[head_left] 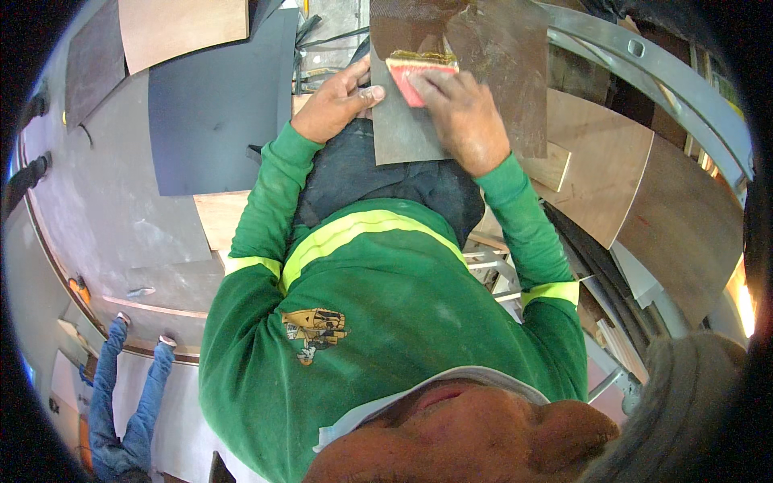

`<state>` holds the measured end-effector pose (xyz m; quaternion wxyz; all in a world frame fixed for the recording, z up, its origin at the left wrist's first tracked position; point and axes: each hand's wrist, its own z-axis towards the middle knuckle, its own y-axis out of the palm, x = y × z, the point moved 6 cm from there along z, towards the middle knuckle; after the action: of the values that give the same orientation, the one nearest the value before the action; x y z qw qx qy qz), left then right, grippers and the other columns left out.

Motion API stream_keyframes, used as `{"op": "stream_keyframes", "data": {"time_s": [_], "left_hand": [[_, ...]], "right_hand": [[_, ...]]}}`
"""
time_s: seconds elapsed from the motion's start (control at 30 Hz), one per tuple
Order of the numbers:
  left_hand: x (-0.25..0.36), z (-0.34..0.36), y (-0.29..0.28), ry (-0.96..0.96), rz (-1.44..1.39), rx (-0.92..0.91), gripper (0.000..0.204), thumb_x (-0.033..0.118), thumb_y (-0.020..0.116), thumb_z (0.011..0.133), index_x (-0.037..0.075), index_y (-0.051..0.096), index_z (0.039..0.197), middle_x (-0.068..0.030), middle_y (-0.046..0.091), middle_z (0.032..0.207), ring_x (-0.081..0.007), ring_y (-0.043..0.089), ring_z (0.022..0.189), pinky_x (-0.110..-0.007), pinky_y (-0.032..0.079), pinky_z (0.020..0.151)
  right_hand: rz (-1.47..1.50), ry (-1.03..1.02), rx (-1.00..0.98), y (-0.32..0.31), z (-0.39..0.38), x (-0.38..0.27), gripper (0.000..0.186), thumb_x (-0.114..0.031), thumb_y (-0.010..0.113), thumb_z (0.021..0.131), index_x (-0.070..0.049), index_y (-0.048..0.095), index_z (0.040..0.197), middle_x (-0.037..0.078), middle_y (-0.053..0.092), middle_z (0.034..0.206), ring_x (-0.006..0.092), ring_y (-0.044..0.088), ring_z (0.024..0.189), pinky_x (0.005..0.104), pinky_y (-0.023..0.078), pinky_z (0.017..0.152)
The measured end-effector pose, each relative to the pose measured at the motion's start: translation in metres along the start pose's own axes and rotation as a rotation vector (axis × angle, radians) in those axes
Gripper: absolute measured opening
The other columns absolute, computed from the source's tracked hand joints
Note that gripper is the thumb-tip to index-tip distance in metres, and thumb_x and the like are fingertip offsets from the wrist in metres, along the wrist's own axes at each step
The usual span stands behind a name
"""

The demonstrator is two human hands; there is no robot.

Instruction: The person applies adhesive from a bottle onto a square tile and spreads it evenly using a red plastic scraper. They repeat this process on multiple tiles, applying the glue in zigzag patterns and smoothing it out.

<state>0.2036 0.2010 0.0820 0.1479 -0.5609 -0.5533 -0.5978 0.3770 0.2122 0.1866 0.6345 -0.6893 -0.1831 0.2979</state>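
A thin brown sheet (403, 135) lies in front of me, over my dark trousers. My right hand (467, 117) presses a flat red spreader (407, 83) onto it, fingers closed around the tool. Along the spreader's pale far edge sits a ridge of amber, glue-like paste (423, 56). Beyond it, the sheet looks wet and glossy in patches. My left hand (334, 105) is at the sheet's left edge, thumb over the edge and fingers closed against it. Part of those fingers is hidden by the sheet.
A dark grey sheet (217, 113) and a pale wooden board (185, 32) lie to the left. More wood sheets (600, 161) are stacked at right, beside a curved grey metal frame (668, 88). Another person's legs in jeans (145, 402) show at lower left.
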Motion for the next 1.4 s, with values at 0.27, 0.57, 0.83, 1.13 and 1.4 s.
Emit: {"op": "stream_keyframes", "data": {"time_s": [0.27,0.57,0.83,1.13,1.4], "left_hand": [[-0.013,0.002,-0.009,-0.035,-0.042,0.034,0.074,0.015,0.062,0.106,-0.004,0.021,0.165,-0.0120,0.048,0.159,-0.0151,0.058,0.130,-0.033,0.051,0.106],[-0.015,0.004,-0.012,-0.072,0.032,0.065,0.076,0.018,0.064,0.106,-0.007,0.022,0.164,-0.0118,0.052,0.154,-0.0162,0.058,0.131,-0.033,0.050,0.109],[-0.034,0.006,-0.023,-0.016,0.044,0.085,0.081,0.026,0.066,0.105,-0.009,0.021,0.163,-0.0180,0.049,0.156,-0.0210,0.056,0.135,-0.034,0.051,0.110],[-0.020,0.005,-0.012,-0.016,-0.015,0.080,0.081,0.027,0.069,0.104,-0.007,0.025,0.163,-0.0173,0.048,0.157,-0.0213,0.055,0.137,-0.035,0.051,0.111],[-0.018,0.002,-0.007,-0.034,-0.100,0.062,0.070,0.021,0.061,0.107,0.002,0.027,0.165,-0.0076,0.054,0.151,-0.0177,0.058,0.131,-0.034,0.053,0.106]], "right_hand": [[0.240,-0.078,0.098,-0.054,0.007,0.012,0.041,-0.009,0.067,0.088,-0.024,0.074,0.126,0.003,0.073,0.113,0.0308,0.066,0.104,0.0437,0.054,0.084],[0.073,0.103,0.087,-0.046,0.059,0.087,0.028,-0.004,0.061,0.093,-0.013,0.073,0.116,0.010,0.073,0.113,0.0368,0.063,0.092,0.0501,0.049,0.087],[0.180,0.180,-0.092,-0.023,0.051,0.097,0.030,-0.005,0.060,0.093,-0.014,0.072,0.119,0.009,0.073,0.112,0.0356,0.065,0.106,0.0496,0.050,0.096],[0.071,0.066,-0.079,-0.018,-0.021,0.052,0.049,-0.002,0.064,0.083,-0.028,0.075,0.124,-0.002,0.074,0.118,0.0278,0.062,0.109,0.0470,0.049,0.089],[0.107,0.124,-0.086,-0.038,-0.049,0.035,0.045,-0.006,0.067,0.083,-0.018,0.071,0.127,0.003,0.073,0.115,0.0293,0.063,0.107,0.0453,0.052,0.087]]}}
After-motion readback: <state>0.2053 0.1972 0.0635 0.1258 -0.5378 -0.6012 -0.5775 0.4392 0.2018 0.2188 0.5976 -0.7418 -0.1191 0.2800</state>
